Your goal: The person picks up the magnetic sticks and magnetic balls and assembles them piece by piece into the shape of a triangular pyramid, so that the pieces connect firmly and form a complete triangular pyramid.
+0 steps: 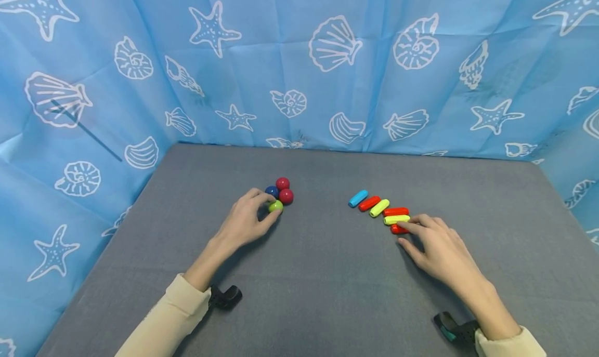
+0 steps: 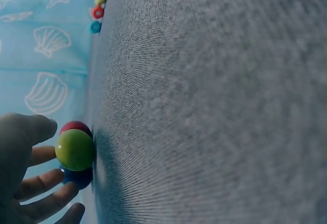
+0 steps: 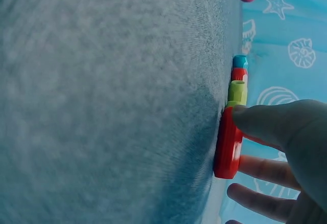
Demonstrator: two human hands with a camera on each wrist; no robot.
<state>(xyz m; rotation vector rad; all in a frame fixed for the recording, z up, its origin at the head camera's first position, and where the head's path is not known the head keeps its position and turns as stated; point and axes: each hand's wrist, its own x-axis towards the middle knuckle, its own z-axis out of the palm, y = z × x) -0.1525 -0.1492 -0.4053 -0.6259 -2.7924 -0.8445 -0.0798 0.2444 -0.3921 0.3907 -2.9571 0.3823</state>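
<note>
"Where did the tube row (image 1: pixel 379 208) sit?"
"On the tabletop (image 1: pixel 318 279), with the balls (image 1: pixel 286 196) well to its left."
"And the curtain (image 1: pixel 299 71)?"
"Behind it."
"What was at its near right end?"
"The right hand (image 1: pixel 442 248). The left hand (image 1: pixel 244 216) was left of it, by the frontmost ball (image 1: pixel 276 206)."

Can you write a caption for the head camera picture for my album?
Left hand by four shiny balls, right hand by six colorful tubes, all at a gray table.
</note>
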